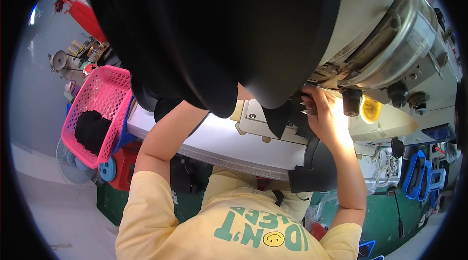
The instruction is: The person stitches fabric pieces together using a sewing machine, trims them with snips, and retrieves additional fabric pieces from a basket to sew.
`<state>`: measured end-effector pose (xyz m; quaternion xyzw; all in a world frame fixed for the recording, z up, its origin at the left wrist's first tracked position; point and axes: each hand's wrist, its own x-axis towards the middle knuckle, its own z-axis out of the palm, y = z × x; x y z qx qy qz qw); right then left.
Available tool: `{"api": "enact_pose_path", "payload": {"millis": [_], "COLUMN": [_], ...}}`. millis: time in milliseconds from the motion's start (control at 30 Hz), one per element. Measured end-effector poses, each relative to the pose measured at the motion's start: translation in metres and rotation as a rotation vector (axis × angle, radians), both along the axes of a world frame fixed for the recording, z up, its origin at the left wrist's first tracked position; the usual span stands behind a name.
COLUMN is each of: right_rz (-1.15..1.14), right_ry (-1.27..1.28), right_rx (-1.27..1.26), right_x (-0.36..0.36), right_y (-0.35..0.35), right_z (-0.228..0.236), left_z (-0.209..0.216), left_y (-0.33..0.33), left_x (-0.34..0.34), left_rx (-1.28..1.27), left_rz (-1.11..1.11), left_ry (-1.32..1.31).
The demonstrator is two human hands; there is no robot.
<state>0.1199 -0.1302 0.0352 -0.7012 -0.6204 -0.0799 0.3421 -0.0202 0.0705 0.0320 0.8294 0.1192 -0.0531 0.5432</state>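
A large piece of black cloth [214, 31] rises close in front of me and hides much of the work area. My right hand [324, 109] is beside the head of a sewing machine [370, 31], its fingers bent and closed on the edge of the black cloth beneath the machine's lit working area. From the left, my left forearm [170, 126] reaches in behind the cloth. Only a small patch of skin [243, 93] shows past it there, and the fingers of that hand are hidden. Dark cloth also hangs over the table edge at my right [314, 167].
A pink plastic basket [114, 92] with black cloth [92, 131] inside stands at the left, near a red stool [126, 167]. The white machine table [234, 148] has a ruler along its front edge [234, 165]. Blue bins [416, 177] stand at the far right.
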Motion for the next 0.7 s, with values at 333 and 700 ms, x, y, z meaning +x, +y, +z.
{"api": "enact_pose_path", "payload": {"millis": [333,700], "right_rz": [0.102,0.103], "right_ry": [-0.413,-0.567], "right_rx": [0.324,0.294], "right_x": [0.007,0.01], "right_y": [-0.014,-0.023], "right_z": [-0.045,-0.026], "left_z": [0.003,-0.009], "left_y": [-0.034,-0.015], "left_x": [0.009,0.0], "left_rx": [0.048,-0.058], "left_rz": [0.354,0.173], "left_ry": [-0.165,-0.065]}}
